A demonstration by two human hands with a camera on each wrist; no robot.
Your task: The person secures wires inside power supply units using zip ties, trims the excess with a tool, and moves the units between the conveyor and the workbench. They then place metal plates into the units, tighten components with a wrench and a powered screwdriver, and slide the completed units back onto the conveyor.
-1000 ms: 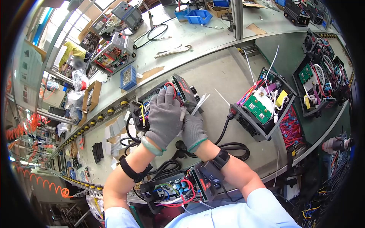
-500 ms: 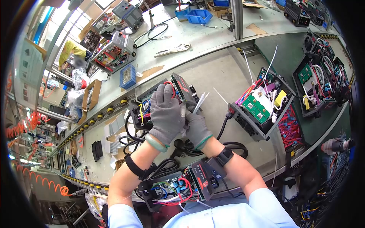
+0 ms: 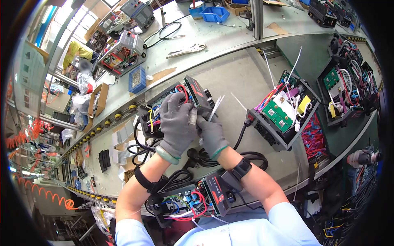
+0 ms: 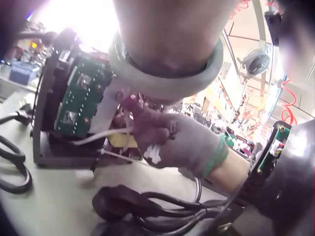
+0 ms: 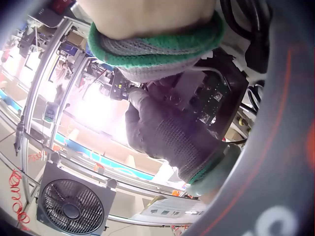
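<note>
Both hands wear grey gloves and work close together over an open-cased electrical unit [image 3: 196, 91] with coloured wires and a dark front panel. The left hand [image 3: 177, 125] lies over its inside with bent fingers; white wrapping shows on its thumb. I cannot tell what its fingertips hold. Beside it, the right hand [image 3: 212, 136] has curled fingers at the panel's near end and holds several white cable ties [image 3: 216, 108], which stick up past it. In the left wrist view the right hand [image 4: 172, 140] shows its green cuff; the right wrist view shows the left hand [image 5: 167, 130] with its fingertips hidden.
A similar unit with a green circuit board [image 3: 279, 117] stands to the right, cable ties rising from it. Another unit [image 3: 217, 192] sits close to the body. Black power cords [image 3: 178, 178] coil below the hands. Locking pliers [image 3: 186, 51] and a blue bin [image 3: 136, 79] lie beyond.
The left hand's fingers, laid out straight over the unit before, are now bent. The right hand has shifted slightly up and in, with the cable ties.
</note>
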